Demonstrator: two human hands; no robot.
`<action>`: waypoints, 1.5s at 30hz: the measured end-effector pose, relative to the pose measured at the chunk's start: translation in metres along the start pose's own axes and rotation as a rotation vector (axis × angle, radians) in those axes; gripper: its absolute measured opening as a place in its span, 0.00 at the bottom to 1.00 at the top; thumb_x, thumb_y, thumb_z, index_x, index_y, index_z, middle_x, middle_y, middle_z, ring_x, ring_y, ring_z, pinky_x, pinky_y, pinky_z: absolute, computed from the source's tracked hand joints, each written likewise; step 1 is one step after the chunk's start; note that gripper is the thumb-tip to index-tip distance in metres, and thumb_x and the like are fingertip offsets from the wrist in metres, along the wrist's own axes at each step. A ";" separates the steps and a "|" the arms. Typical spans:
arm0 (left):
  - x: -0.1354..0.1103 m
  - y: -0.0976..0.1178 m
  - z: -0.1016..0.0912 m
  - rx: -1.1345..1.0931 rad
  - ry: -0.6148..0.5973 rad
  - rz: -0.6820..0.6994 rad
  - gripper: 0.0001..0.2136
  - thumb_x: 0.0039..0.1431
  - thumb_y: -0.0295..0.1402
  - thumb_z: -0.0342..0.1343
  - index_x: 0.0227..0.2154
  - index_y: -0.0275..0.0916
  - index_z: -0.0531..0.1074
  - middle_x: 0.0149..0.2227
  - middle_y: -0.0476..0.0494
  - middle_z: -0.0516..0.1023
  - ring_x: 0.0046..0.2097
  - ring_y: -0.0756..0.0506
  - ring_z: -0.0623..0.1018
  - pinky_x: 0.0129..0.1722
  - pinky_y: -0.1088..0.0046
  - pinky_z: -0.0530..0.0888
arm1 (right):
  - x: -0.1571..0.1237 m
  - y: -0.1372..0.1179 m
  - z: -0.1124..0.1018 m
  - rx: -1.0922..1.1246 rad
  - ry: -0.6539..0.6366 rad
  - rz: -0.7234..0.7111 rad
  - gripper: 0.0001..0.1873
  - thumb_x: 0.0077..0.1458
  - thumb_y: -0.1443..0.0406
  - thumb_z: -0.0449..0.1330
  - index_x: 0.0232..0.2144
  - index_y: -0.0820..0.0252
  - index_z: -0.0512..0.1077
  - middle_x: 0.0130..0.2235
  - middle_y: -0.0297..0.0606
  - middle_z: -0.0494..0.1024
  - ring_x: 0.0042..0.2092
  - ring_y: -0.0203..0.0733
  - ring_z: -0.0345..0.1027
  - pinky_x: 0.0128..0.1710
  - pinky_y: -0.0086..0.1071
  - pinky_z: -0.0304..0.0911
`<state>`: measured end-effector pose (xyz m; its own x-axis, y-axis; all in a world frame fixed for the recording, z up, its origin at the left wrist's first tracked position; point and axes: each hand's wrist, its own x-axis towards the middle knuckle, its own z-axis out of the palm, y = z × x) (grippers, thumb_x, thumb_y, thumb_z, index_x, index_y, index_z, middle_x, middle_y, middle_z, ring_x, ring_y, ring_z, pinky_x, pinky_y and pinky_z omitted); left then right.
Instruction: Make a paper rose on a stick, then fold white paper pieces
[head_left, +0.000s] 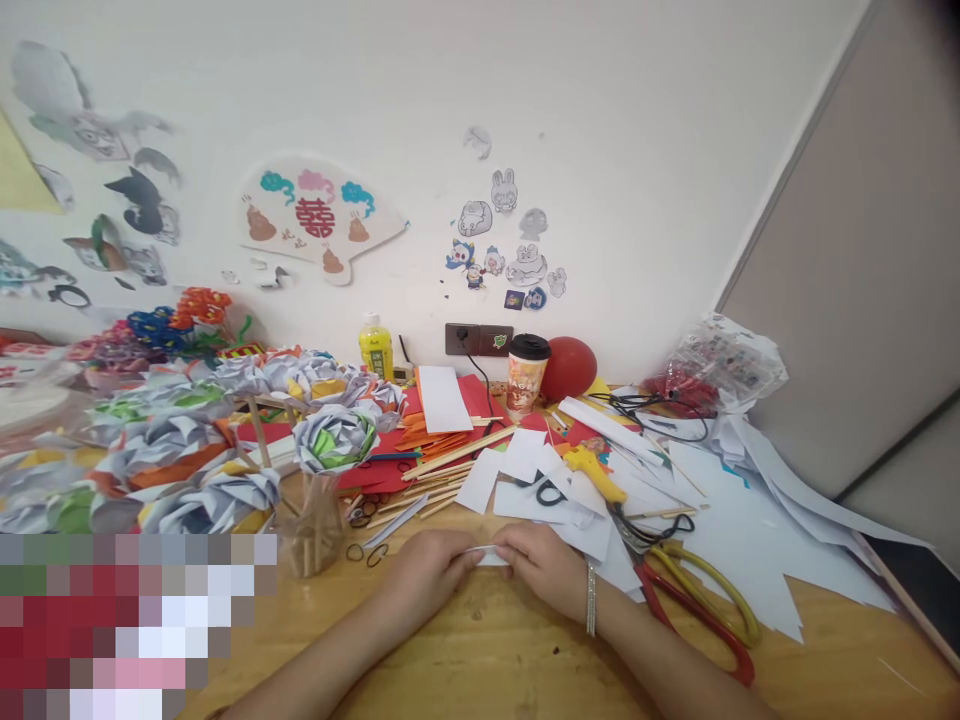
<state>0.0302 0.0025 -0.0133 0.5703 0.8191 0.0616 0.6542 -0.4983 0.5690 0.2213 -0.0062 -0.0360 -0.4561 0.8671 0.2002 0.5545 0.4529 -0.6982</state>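
A small piece of white paper (491,556) is pinched between both hands, just above the wooden table's front part. My left hand (431,572) is closed on its left end, thumb on top. On the right end, my right hand (541,566) is closed as well; a sparkling bracelet circles that wrist. The fingers hide most of the paper's edges. Just beyond the hands lie white paper pieces (480,482) and black-handled scissors (549,488). Large shears with red and yellow handles (701,625) rest right of my right forearm.
Paper flowers (335,437) crowd the left side, some standing in a clear container (309,530). Wooden sticks (450,460), a yellow glue gun (596,472), a lidded cup (527,375), a yellow bottle (376,350) and a red balloon (570,368) stand or lie farther back. White sheets (739,540) cover the right.
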 end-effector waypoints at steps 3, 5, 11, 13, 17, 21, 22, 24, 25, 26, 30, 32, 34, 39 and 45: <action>-0.001 0.000 0.002 -0.108 0.012 -0.054 0.17 0.60 0.38 0.42 0.21 0.39 0.68 0.19 0.50 0.71 0.25 0.48 0.71 0.28 0.76 0.63 | 0.001 0.000 0.003 0.214 0.048 0.116 0.09 0.57 0.64 0.52 0.31 0.59 0.72 0.24 0.31 0.74 0.29 0.37 0.68 0.34 0.29 0.61; -0.002 0.002 0.002 -0.126 0.016 -0.065 0.16 0.60 0.39 0.42 0.22 0.38 0.68 0.19 0.50 0.71 0.25 0.48 0.71 0.28 0.76 0.62 | 0.001 0.000 0.005 0.300 0.080 0.172 0.08 0.54 0.64 0.54 0.34 0.59 0.71 0.23 0.30 0.74 0.28 0.37 0.68 0.31 0.29 0.61; -0.003 0.002 0.009 -0.113 0.026 0.053 0.23 0.62 0.43 0.40 0.18 0.37 0.68 0.19 0.50 0.69 0.25 0.49 0.68 0.27 0.77 0.61 | 0.002 0.006 0.010 0.415 0.133 0.257 0.09 0.49 0.60 0.59 0.31 0.59 0.69 0.21 0.29 0.71 0.24 0.35 0.64 0.25 0.27 0.57; -0.002 -0.001 0.012 -0.143 0.036 0.054 0.23 0.62 0.43 0.39 0.17 0.37 0.68 0.19 0.49 0.69 0.25 0.49 0.69 0.27 0.78 0.62 | 0.003 0.010 0.011 0.554 0.076 0.295 0.15 0.48 0.54 0.59 0.27 0.61 0.67 0.18 0.29 0.70 0.20 0.33 0.62 0.21 0.25 0.55; 0.000 -0.004 0.015 -0.269 0.011 0.010 0.24 0.61 0.45 0.39 0.18 0.36 0.69 0.19 0.48 0.71 0.24 0.49 0.69 0.27 0.78 0.63 | 0.005 0.012 0.012 0.706 0.017 0.274 0.22 0.46 0.48 0.60 0.25 0.62 0.65 0.18 0.31 0.72 0.18 0.31 0.62 0.20 0.24 0.55; 0.000 -0.003 0.013 -0.344 -0.016 -0.024 0.25 0.60 0.48 0.40 0.20 0.36 0.70 0.19 0.48 0.73 0.24 0.49 0.69 0.27 0.78 0.64 | 0.004 0.008 0.010 0.737 -0.001 0.272 0.23 0.45 0.47 0.60 0.25 0.63 0.67 0.20 0.33 0.74 0.19 0.32 0.64 0.22 0.26 0.59; 0.000 -0.002 0.013 -0.356 -0.019 -0.031 0.25 0.59 0.49 0.40 0.20 0.36 0.70 0.20 0.48 0.73 0.24 0.49 0.70 0.27 0.77 0.65 | 0.004 0.007 0.009 0.747 -0.009 0.274 0.23 0.45 0.47 0.60 0.25 0.63 0.67 0.20 0.34 0.74 0.20 0.32 0.65 0.23 0.26 0.59; 0.000 -0.001 0.013 -0.382 -0.020 -0.050 0.25 0.58 0.51 0.41 0.19 0.36 0.70 0.20 0.47 0.73 0.24 0.49 0.70 0.27 0.77 0.65 | 0.004 0.006 0.009 0.764 -0.015 0.277 0.24 0.44 0.47 0.60 0.26 0.64 0.67 0.21 0.34 0.75 0.20 0.33 0.66 0.23 0.27 0.61; 0.000 0.000 0.013 -0.397 -0.023 -0.059 0.25 0.57 0.51 0.41 0.19 0.36 0.69 0.19 0.47 0.73 0.24 0.49 0.70 0.27 0.77 0.65 | 0.004 0.006 0.009 0.768 -0.016 0.277 0.24 0.44 0.47 0.61 0.26 0.64 0.68 0.21 0.34 0.75 0.20 0.33 0.66 0.24 0.28 0.61; 0.000 0.000 0.013 -0.413 -0.026 -0.067 0.25 0.57 0.51 0.41 0.19 0.36 0.69 0.19 0.47 0.74 0.24 0.49 0.70 0.27 0.77 0.65 | 0.004 0.007 0.010 0.768 -0.017 0.276 0.24 0.44 0.47 0.61 0.26 0.64 0.68 0.21 0.35 0.75 0.21 0.33 0.66 0.24 0.28 0.62; 0.000 0.000 0.012 -0.448 -0.034 -0.080 0.24 0.57 0.50 0.42 0.19 0.36 0.70 0.19 0.47 0.74 0.23 0.49 0.70 0.27 0.77 0.66 | 0.003 0.008 0.010 0.759 -0.021 0.271 0.23 0.45 0.48 0.61 0.27 0.64 0.68 0.23 0.36 0.76 0.22 0.35 0.68 0.26 0.30 0.63; 0.000 0.000 0.012 -0.443 -0.033 -0.071 0.24 0.58 0.49 0.42 0.20 0.36 0.71 0.20 0.47 0.75 0.24 0.49 0.71 0.28 0.77 0.66 | 0.003 0.007 0.010 0.756 -0.024 0.264 0.23 0.45 0.48 0.60 0.27 0.64 0.69 0.23 0.36 0.76 0.23 0.35 0.68 0.26 0.30 0.64; 0.000 0.000 0.012 -0.429 -0.029 -0.069 0.23 0.59 0.47 0.42 0.21 0.36 0.71 0.19 0.47 0.75 0.24 0.49 0.71 0.29 0.77 0.66 | 0.002 0.007 0.010 0.752 -0.018 0.258 0.23 0.46 0.48 0.60 0.27 0.64 0.69 0.23 0.36 0.76 0.23 0.35 0.69 0.27 0.31 0.64; 0.001 0.002 0.010 -0.392 -0.044 -0.092 0.21 0.58 0.45 0.43 0.20 0.36 0.70 0.18 0.48 0.75 0.23 0.49 0.70 0.27 0.77 0.65 | 0.002 0.004 0.006 0.754 -0.040 0.261 0.24 0.46 0.47 0.59 0.28 0.64 0.68 0.24 0.37 0.76 0.23 0.35 0.68 0.27 0.31 0.64; 0.003 -0.007 0.006 -0.423 -0.116 -0.043 0.16 0.57 0.40 0.47 0.21 0.35 0.72 0.22 0.49 0.74 0.24 0.51 0.67 0.27 0.78 0.63 | 0.001 0.001 0.000 0.775 -0.096 0.267 0.25 0.46 0.46 0.58 0.29 0.64 0.68 0.27 0.40 0.77 0.24 0.34 0.68 0.29 0.32 0.64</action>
<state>0.0307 0.0069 -0.0223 0.6153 0.7868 -0.0482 0.4312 -0.2847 0.8561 0.2213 -0.0048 -0.0359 -0.4540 0.8879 -0.0743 0.0310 -0.0676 -0.9972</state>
